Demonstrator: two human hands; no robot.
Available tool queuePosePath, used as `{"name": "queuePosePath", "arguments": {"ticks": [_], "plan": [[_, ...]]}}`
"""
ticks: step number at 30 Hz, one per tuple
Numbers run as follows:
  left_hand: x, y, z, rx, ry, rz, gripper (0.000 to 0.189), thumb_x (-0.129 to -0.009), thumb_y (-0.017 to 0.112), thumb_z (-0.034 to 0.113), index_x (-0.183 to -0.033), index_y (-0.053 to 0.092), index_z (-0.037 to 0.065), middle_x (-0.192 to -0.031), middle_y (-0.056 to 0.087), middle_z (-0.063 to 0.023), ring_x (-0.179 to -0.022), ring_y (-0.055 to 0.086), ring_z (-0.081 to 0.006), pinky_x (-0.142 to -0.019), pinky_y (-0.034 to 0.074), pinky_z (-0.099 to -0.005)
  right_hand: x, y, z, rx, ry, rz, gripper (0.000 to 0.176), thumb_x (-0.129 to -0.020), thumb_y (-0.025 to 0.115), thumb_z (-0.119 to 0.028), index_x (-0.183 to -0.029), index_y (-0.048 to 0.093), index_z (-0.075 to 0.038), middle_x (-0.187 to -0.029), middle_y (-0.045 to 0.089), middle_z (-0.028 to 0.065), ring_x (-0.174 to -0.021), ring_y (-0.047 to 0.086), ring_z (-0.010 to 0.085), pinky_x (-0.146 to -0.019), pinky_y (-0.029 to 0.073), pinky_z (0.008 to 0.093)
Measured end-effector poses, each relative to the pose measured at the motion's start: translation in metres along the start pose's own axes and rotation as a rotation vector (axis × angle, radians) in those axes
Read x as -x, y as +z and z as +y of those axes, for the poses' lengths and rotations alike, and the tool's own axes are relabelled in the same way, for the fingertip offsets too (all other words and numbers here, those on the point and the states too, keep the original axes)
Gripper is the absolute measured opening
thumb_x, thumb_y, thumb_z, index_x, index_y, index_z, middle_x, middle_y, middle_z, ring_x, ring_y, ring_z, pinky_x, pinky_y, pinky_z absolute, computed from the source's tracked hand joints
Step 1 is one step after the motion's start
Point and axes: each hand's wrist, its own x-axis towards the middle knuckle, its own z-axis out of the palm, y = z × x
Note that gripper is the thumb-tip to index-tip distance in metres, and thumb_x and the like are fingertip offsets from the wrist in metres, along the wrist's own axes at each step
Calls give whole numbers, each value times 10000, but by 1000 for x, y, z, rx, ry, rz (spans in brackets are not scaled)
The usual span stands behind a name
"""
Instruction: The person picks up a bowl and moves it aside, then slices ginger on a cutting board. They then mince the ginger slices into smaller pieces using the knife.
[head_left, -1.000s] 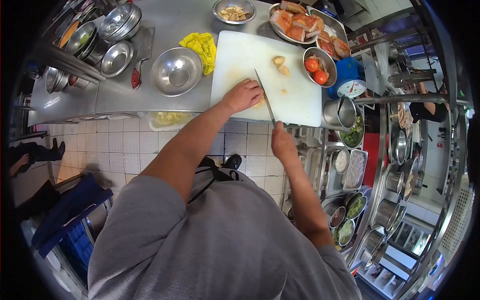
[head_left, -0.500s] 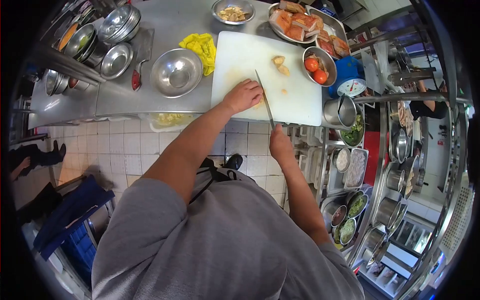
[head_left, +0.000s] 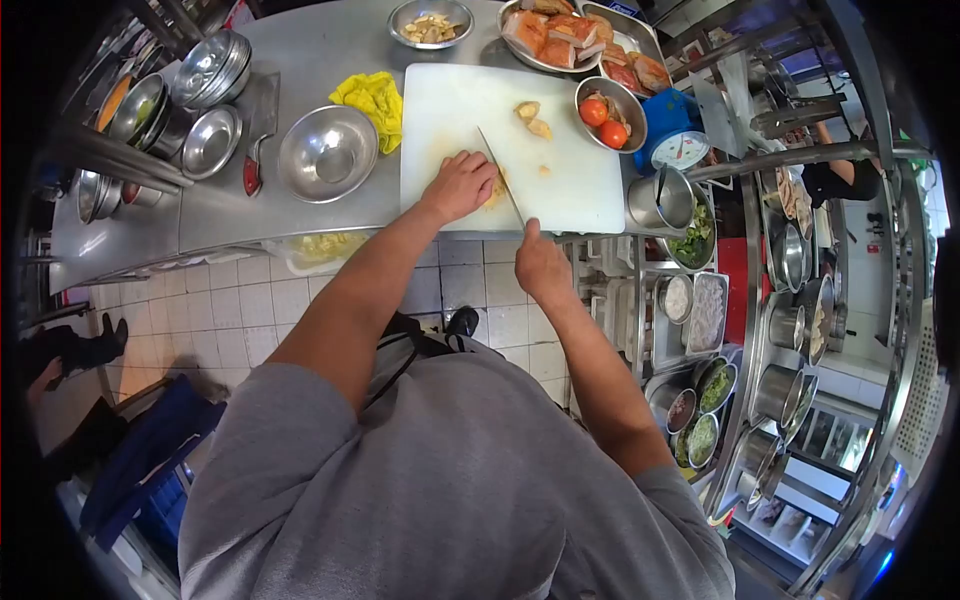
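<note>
A white cutting board (head_left: 580,185) lies at the counter's front edge. My right hand (head_left: 543,265) is closed around the handle of a knife (head_left: 507,183), whose long blade slants across the board. My left hand (head_left: 462,187) presses down with curled fingers just left of the blade, on a piece of ginger that is mostly hidden. Pale yellow ginger slices (head_left: 496,192) show beside the fingers and blade. Farther back on the board lie knobs of ginger (head_left: 533,120) and a small scrap (head_left: 544,170).
A steel bowl (head_left: 329,154) and yellow cloth (head_left: 372,108) are left of the board. A cleaver (head_left: 257,140) lies beyond. Behind stand a bowl of pale pieces (head_left: 430,28) and meat slabs (head_left: 555,40). At right are tomatoes (head_left: 612,133), a blue scale (head_left: 680,145) and a pot (head_left: 662,200).
The view has shifted, so the board and counter appear farther left. The knife is still beside my left fingers, its blade now tilted more across the board. Both hands keep their hold.
</note>
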Motion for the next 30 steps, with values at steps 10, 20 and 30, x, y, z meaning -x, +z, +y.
{"name": "queuePosePath", "arguments": {"ticks": [10,20,30], "plan": [[4,3,1,39,-14,10,142,-814,671,120,-951,638,140,-966,569,-34,-921,574,-256,-781,468,-431,11,-61,-25,209,-11,-138,243,-945,433,-67,-1182,436,-12,-986,694,285,-967,687,439,-870,531,534],[3,-1,-5,62,28,101,94,-792,685,99,-875,650,129,-865,568,-34,-838,590,-256,-724,487,-409,-31,-3,4,43,6,-100,275,-953,387,-76,-1223,403,-23,-1010,663,338,-961,644,528,-881,498,580],[6,2,2,107,36,123,75,-792,688,107,-840,636,130,-838,552,-32,-836,583,-245,-730,479,-398,-12,-28,-2,77,-23,-110,236,-983,375,-105,-1191,416,-2,-967,665,333,-947,658,492,-841,511,580]]}}
